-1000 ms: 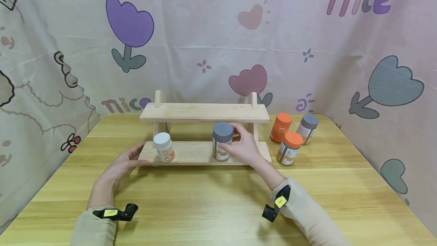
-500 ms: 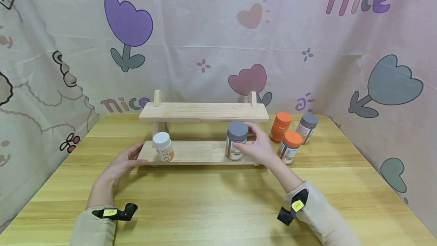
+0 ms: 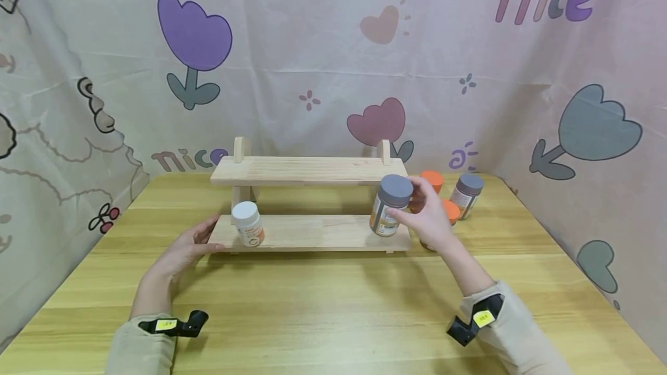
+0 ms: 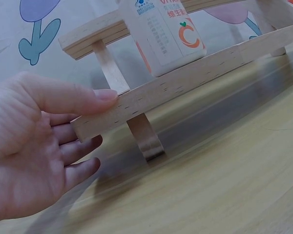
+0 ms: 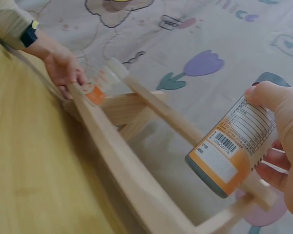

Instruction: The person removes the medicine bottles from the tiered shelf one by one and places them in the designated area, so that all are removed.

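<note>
A closed grey-lidded bottle (image 3: 385,206) tilts above the lower board (image 3: 312,233) of a pale two-tier wooden shelf (image 3: 307,169), near its right end.

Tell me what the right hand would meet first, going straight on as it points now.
Likely the top board: the bottle in the right hand leads and overlaps the board's right end in the head view. Depth is unclear; it might pass below.

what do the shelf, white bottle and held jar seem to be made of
Shelf: pale wood, looking matte; grain lines run lengthwise.
White bottle: probably plastic, judging by its smooth, opaque white cap; the finish looks fairly matte.
Held jar: probably plastic, with a dull grey cap and printed label; glass can't be ruled out for the body.
</note>
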A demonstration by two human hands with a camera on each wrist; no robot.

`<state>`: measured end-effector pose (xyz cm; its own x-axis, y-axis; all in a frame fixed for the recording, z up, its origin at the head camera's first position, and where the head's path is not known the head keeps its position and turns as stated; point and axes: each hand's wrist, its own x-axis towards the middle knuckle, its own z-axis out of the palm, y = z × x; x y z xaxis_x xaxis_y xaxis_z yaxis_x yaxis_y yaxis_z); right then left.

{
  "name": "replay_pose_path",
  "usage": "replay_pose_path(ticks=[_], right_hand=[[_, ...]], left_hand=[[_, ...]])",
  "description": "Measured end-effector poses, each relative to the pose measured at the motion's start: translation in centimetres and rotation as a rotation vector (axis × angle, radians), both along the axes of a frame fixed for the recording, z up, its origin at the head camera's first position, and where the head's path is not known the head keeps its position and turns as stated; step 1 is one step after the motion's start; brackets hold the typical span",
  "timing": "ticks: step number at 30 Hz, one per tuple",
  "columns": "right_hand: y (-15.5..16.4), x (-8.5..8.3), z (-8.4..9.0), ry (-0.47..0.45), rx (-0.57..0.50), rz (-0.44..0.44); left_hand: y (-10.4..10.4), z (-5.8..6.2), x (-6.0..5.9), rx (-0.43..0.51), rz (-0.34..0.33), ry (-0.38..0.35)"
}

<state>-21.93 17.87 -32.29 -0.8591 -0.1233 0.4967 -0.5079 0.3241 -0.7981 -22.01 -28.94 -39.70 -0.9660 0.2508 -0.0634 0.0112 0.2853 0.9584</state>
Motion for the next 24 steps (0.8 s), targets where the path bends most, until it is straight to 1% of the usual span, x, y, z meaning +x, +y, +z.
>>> replay_pose_path(ticks=[4, 10, 14, 19, 24], right_hand=[[1.4, 0.1, 1.1, 0.022, 0.015, -0.038], [4.1, 0.5, 2.5, 0.042, 0.028, -0.12], [6.3, 0.8, 3.0, 0.044, 0.054, -0.2], [9.1, 1.1, 3.4, 0.026, 0.096, -0.325], [11.8, 1.0, 3.3, -0.003, 0.123, -0.405]], left_hand=[[-0.1, -0.2, 0.0, 0.004, 0.012, -0.005], [-0.2, -0.2, 0.0, 0.007, 0.014, -0.01], [0.0, -0.1, 0.0, 0.011, 0.011, -0.011], [0.1, -0.1, 0.0, 0.017, 0.01, -0.016], [0.2, 0.0, 0.0, 0.027, 0.01, -0.018]])
